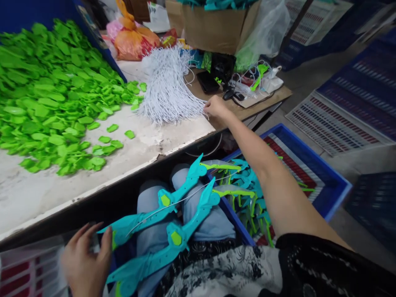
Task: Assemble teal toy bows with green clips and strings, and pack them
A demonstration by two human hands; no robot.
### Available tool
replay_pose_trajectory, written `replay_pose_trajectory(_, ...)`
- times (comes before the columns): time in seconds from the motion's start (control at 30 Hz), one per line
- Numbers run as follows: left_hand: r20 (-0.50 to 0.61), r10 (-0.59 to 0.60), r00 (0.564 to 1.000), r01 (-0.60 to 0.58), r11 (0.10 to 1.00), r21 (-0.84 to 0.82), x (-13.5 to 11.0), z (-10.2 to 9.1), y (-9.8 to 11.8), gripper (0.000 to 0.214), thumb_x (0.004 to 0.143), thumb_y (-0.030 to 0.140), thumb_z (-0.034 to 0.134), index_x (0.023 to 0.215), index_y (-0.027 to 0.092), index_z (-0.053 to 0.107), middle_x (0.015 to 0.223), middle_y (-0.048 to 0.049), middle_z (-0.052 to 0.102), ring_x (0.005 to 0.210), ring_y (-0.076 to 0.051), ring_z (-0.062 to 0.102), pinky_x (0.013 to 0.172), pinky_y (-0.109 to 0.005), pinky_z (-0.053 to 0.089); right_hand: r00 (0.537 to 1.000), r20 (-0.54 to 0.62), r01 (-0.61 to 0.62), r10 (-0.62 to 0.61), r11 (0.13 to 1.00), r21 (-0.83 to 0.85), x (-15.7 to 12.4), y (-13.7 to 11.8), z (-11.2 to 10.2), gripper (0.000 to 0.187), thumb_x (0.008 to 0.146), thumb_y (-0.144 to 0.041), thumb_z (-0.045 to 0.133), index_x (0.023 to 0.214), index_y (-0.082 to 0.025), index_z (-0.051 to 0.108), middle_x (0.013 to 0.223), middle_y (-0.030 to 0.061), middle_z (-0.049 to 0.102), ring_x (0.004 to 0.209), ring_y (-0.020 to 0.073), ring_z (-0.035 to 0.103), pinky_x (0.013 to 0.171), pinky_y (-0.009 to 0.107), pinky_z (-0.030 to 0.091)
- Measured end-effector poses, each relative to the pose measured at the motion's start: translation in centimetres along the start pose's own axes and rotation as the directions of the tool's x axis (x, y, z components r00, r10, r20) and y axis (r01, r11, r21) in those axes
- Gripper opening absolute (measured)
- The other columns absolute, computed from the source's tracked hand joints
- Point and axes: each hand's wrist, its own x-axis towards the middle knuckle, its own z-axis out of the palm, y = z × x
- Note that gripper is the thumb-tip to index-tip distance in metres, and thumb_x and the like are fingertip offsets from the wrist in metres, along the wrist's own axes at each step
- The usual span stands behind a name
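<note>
In front of the table (pixel 145 144), the left hand (pixel 86 258) holds its fingers apart beside two bows (pixel 185 232), contact unclear. At the table's edge, the right hand (pixel 215 107) pinches white strings (pixel 173 88); green pieces (pixel 52 99) heap on the table's left.

Upper frame, left of centre: I read dark letters, apparently "PP", on a white packet (pixel 158 20).

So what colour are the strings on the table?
The strings are white, best seen in the head view.
</note>
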Motion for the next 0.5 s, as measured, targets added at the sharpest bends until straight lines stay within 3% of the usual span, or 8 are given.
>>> replay_pose_trajectory(0.13, -0.113, 0.053, 0.992, -0.052, 0.999, 0.011, 0.1, -0.5, 5.8, 0.02, 0.079, 0.046, 0.057, 0.086, 0.028, 0.062, 0.116, -0.0017, 0.062, 0.113, -0.03, 0.055, 0.1, -0.049, 0.042, 0.997, 0.025, -0.075, 0.072, 0.979, 0.19, -5.9, 4.9, -2.1, 0.006, 0.067, -0.013, 0.063, 0.064, -0.009, 0.066, 0.05, 0.0013, 0.057, 0.055, 0.0128, 0.058, 0.064, 0.026, 0.052)
replay_pose_trajectory(0.23, -0.061, 0.155, 0.986, -0.163, 0.974, -0.157, -0.5, 0.5, 10.7, 0.018, 0.082, 0.036, 0.057, 0.091, 0.022, 0.064, 0.111, -0.0045, 0.064, 0.106, -0.025, 0.059, 0.096, -0.042, 0.045, 0.989, 0.08, -0.143, 0.124, 0.937, 0.319, -11.2, 8.6, -3.1, 0.008, 0.069, -0.015, 0.061, 0.065, -0.01, 0.065, 0.051, 0.0009, 0.058, 0.047, 0.0087, 0.052, 0.054, 0.022, 0.048)
replay_pose_trajectory(0.3, 0.03, 0.279, 0.96, -0.258, 0.92, -0.295, -1.2, 1.6, 14.0, 0.015, 0.083, 0.031, 0.056, 0.09, 0.02, 0.063, 0.104, -0.0044, 0.066, 0.098, -0.021, 0.062, 0.091, -0.036, 0.047, 0.99, 0.051, -0.144, 0.135, 0.936, 0.321, -13.7, 10.2, -3.6, 0.01, 0.071, -0.017, 0.061, 0.065, -0.011, 0.065, 0.052, 0.0014, 0.058, 0.05, 0.0098, 0.053, 0.056, 0.022, 0.048)
replay_pose_trajectory(0.4, 0.2, 0.46, 0.865, -0.33, 0.822, -0.463, -2.4, 3.6, 18.4, 0.013, 0.085, 0.028, 0.054, 0.085, 0.019, 0.063, 0.098, -0.0053, 0.066, 0.094, -0.019, 0.062, 0.087, -0.033, 0.047, 0.987, -0.102, -0.102, 0.125, 0.973, 0.206, -14.2, 10.4, -3.6, 0.014, 0.075, -0.02, 0.058, 0.07, -0.011, 0.067, 0.059, 0.0035, 0.06, 0.066, 0.0147, 0.06, 0.071, 0.028, 0.05)
replay_pose_trajectory(0.5, 0.321, 0.544, 0.775, -0.292, 0.759, -0.582, -3.7, 5.2, 21.3, 0.013, 0.086, 0.027, 0.053, 0.086, 0.019, 0.064, 0.101, -0.0071, 0.066, 0.096, -0.019, 0.061, 0.087, -0.032, 0.046, 0.989, -0.142, -0.035, 0.05, 0.993, 0.111, -11.1, 7.8, -2.6, 0.021, 0.081, -0.026, 0.056, 0.075, -0.009, 0.067, 0.069, 0.0073, 0.063, 0.083, 0.0202, 0.062, 0.085, 0.036, 0.047)
